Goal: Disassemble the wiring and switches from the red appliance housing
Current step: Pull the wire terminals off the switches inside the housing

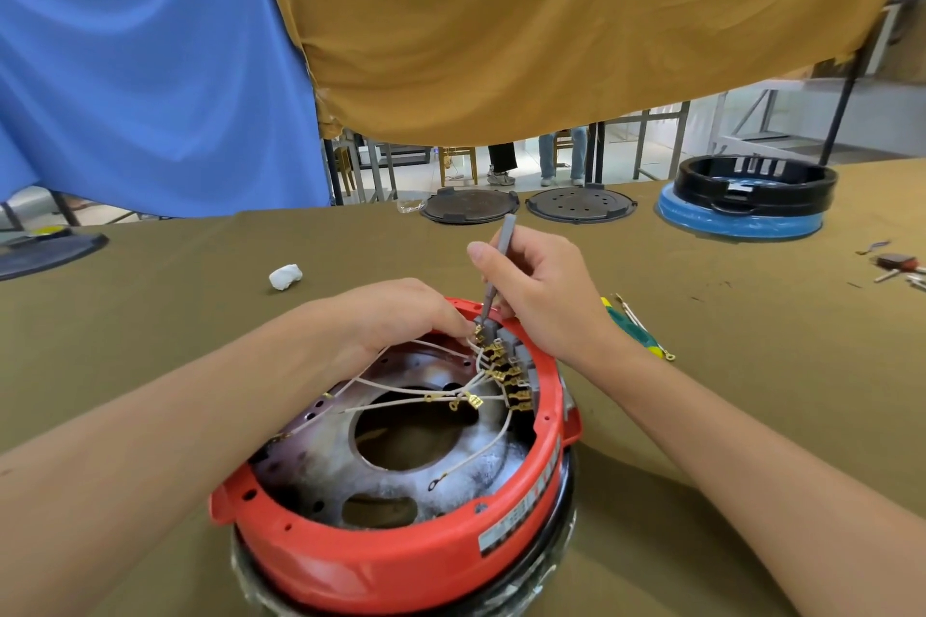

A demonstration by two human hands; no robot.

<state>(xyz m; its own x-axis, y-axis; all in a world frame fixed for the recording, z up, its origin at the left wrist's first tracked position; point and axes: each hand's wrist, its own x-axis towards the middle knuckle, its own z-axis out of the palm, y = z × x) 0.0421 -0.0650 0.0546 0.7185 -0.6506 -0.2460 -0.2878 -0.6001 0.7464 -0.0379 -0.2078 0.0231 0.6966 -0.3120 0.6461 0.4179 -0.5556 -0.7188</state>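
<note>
Red appliance housing (401,551) upturned on olive table cover (150,316), white wires (401,391) fanned toward switch block (516,356) at far rim. Left hand (396,316) pinching brass terminal (478,333); right hand (541,291) gripping grey tool (498,266), near-upright, tip just beside. Side label (521,516) illegible

A single head-worn wide-angle view looks forward and steeply down from close above the near edge of the olive-covered tabletop (150,316). The red housing (401,551) fills the lower centre, very near the lens. The far edge curves with the lens, and beyond it the room is probably distorted.
</note>
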